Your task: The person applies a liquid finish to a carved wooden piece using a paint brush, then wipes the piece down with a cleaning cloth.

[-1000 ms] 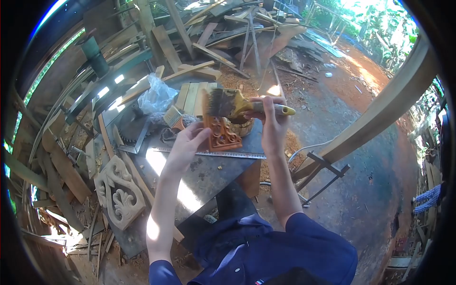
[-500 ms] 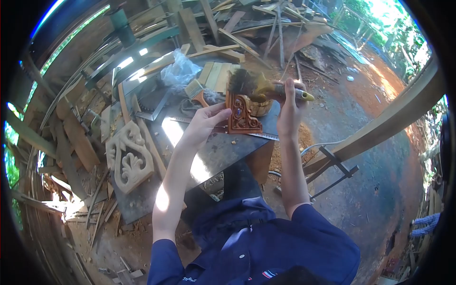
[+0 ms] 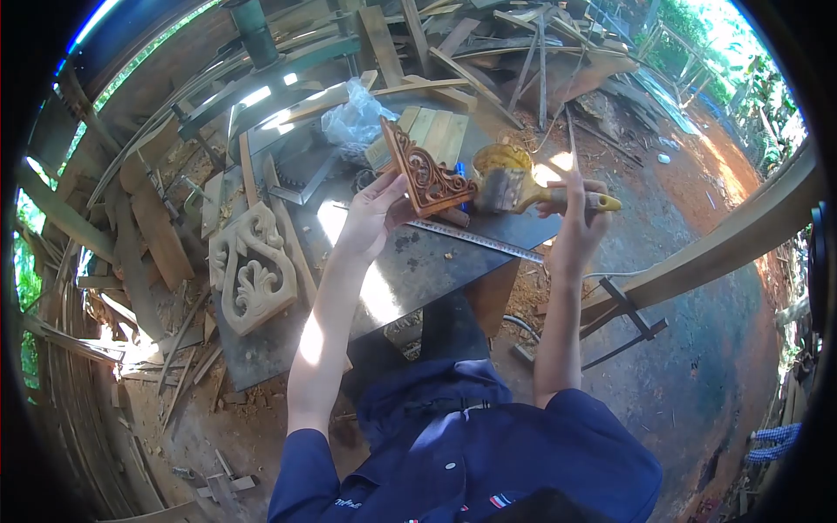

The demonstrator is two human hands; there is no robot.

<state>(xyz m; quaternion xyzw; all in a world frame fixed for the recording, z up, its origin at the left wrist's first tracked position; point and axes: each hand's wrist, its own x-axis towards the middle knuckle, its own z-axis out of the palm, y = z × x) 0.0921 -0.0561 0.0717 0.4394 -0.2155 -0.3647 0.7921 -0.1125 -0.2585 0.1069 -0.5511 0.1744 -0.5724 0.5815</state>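
My left hand [image 3: 375, 213] grips a reddish-brown, openwork carved wooden corner bracket [image 3: 429, 181] by its lower left side, tilted above the dark tabletop [image 3: 418, 288]. In my right hand [image 3: 575, 218] is a wide paintbrush [image 3: 501, 190] with a yellowish handle. Its dark bristles point left, close to the bracket's right corner. Just behind the brush stands a round yellowish-brown tub [image 3: 503, 157], partly covered by it. A steel ruler [image 3: 479, 241] lies on the table below the bracket.
A pale carved wood panel [image 3: 277, 301] lies at the table's left, near a metal square [image 3: 301, 187]. Behind are a clear plastic bag [image 3: 356, 118] and wooden slats [image 3: 436, 131]. A curved beam [image 3: 724, 240] crosses at right. Scrap timber [image 3: 471, 78] fills the background.
The bracket has tilted and turned in my left hand. My right hand has swung the paintbrush down and right, from above the bracket to beside its right corner. The view has shifted slightly.
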